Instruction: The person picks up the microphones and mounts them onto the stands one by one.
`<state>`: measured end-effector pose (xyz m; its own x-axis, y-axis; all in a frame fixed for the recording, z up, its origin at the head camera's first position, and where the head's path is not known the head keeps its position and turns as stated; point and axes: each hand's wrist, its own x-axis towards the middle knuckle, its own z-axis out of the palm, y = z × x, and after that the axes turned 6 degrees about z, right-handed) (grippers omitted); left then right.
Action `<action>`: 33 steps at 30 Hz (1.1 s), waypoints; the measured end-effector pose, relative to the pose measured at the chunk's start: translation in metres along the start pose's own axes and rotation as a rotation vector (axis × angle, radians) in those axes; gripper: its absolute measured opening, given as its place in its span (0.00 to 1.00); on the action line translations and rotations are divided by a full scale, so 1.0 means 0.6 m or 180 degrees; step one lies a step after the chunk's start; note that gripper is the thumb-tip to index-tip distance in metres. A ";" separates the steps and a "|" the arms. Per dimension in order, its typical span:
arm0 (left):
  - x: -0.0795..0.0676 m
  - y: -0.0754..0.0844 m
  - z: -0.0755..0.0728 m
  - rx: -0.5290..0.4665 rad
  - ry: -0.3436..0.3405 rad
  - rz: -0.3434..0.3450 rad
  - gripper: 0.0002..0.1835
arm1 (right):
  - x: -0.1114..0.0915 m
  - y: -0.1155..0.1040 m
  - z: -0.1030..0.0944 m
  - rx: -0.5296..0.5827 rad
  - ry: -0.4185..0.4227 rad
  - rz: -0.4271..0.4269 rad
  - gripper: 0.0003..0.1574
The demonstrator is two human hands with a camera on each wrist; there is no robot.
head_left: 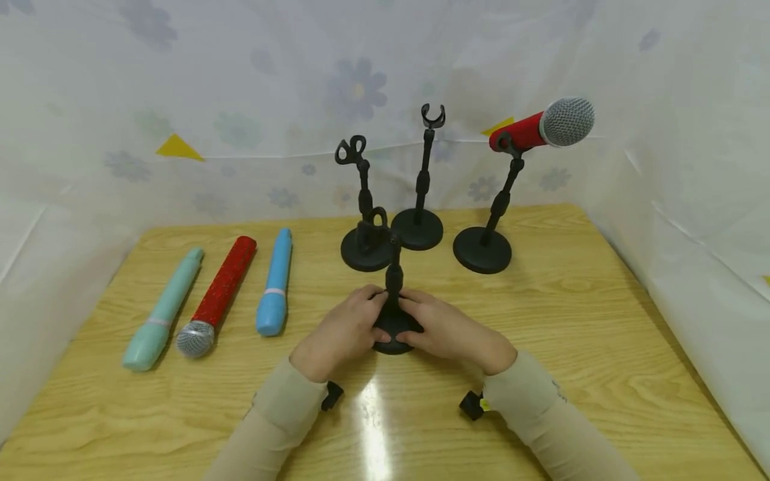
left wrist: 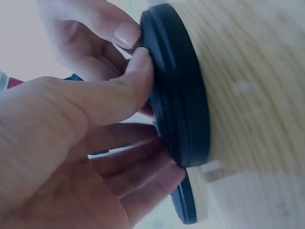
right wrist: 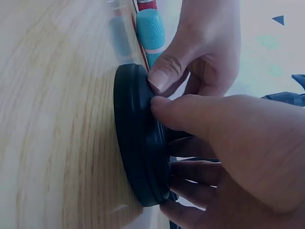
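Note:
A black microphone stand (head_left: 394, 277) stands upright near the middle of the table, its clip empty. My left hand (head_left: 349, 331) holds the left side of its round base (left wrist: 174, 90), thumb on the top face and fingers around the far edge. On the opposite side my right hand (head_left: 451, 332) grips the same base, its thumb close to the left thumb in the right wrist view. The base sits at the wooden tabletop.
Behind are two stands with empty clips, one left (head_left: 365, 250) and one central (head_left: 418, 229). A third stand (head_left: 483, 249) carries a red microphone (head_left: 562, 123). Green (head_left: 162, 314), red glittery (head_left: 225, 284) and blue (head_left: 275, 284) microphones lie at left.

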<state>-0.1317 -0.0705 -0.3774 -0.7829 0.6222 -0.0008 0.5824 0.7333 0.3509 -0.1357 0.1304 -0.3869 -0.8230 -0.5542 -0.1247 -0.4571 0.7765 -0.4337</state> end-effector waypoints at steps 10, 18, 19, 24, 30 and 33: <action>-0.004 0.028 0.015 0.0736 0.0170 -0.0277 0.49 | -0.002 -0.007 -0.003 -0.0265 0.0042 0.0097 0.41; 0.001 0.021 0.019 0.0534 0.0238 -0.0054 0.47 | -0.005 -0.010 -0.006 -0.0421 0.0163 0.0067 0.38; 0.001 0.017 0.019 0.0454 0.0225 0.0008 0.46 | -0.006 -0.011 -0.007 -0.0462 0.0176 0.0085 0.38; 0.002 0.001 0.015 0.0088 0.0017 0.0192 0.44 | -0.013 -0.016 -0.010 -0.0624 0.0192 0.0208 0.37; -0.002 -0.006 0.007 0.0151 0.0033 0.0298 0.40 | -0.020 -0.022 -0.013 -0.0750 0.0185 0.0216 0.38; -0.006 -0.004 0.001 0.0431 0.0077 0.0255 0.36 | -0.021 -0.022 -0.014 -0.0725 0.0155 0.0203 0.38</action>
<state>-0.1302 -0.0743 -0.3789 -0.7369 0.6745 0.0454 0.6660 0.7129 0.2196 -0.1223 0.1297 -0.3720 -0.8654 -0.4910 -0.1000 -0.4634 0.8601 -0.2132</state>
